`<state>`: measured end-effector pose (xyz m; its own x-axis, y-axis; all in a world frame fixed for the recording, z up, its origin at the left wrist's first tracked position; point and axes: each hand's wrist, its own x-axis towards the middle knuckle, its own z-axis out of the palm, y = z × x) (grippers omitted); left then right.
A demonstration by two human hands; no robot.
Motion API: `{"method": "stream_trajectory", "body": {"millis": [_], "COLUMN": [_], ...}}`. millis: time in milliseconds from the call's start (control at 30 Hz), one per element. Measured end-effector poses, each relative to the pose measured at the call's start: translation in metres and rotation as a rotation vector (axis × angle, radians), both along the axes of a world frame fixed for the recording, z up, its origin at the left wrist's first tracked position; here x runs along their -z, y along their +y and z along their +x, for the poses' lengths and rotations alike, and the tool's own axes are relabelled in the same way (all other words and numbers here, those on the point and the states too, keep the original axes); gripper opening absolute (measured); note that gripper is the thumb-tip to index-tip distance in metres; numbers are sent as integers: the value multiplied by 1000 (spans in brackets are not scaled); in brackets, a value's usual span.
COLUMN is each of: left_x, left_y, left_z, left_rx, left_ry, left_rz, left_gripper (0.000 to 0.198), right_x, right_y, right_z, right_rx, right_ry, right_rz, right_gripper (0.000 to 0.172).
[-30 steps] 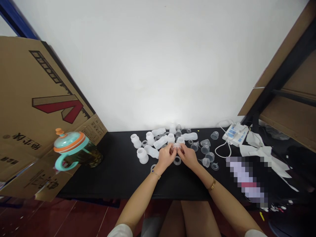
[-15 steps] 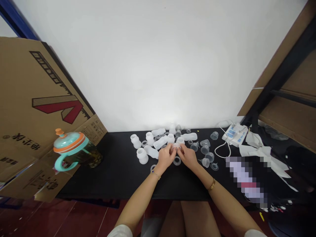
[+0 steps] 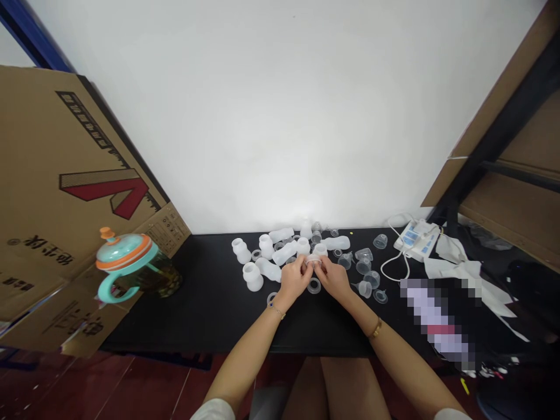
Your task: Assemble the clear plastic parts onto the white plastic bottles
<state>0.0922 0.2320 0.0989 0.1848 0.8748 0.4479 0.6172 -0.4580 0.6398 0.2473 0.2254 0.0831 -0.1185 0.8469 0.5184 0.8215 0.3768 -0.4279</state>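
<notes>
Over the black table [image 3: 210,303], my left hand [image 3: 293,279] and my right hand [image 3: 335,277] meet, both pinched on a small clear plastic ring [image 3: 314,260] held between their fingertips. Another clear ring [image 3: 314,286] lies on the table just below the hands. Behind them are several white plastic bottles [image 3: 266,256], some upright, some on their side. To the right lie several small clear caps and nipples [image 3: 365,269].
A large cardboard box [image 3: 65,192] leans at the left, with a teal and orange handled cup [image 3: 126,262] in front of it. A white power strip with cable [image 3: 415,236] and white cloth [image 3: 459,268] lie at the right, below a wooden shelf [image 3: 503,151].
Hardly anything differs; both hands stay pinched on the clear ring in the same spot, with only slight finger shifts.
</notes>
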Motion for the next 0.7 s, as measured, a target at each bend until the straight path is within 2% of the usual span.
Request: {"method": "stream_trajectory", "body": {"millis": [700], "left_x": [0], "left_y": [-1], "left_z": [0], "left_rx": [-1], "left_ry": [-15], "left_rz": [12], "left_gripper": [24], "right_x": [-2], "right_y": [-1], "right_z": [-1], "right_rx": [-6], "right_ry": [11], "right_rz": [37], "right_gripper": [33]}}
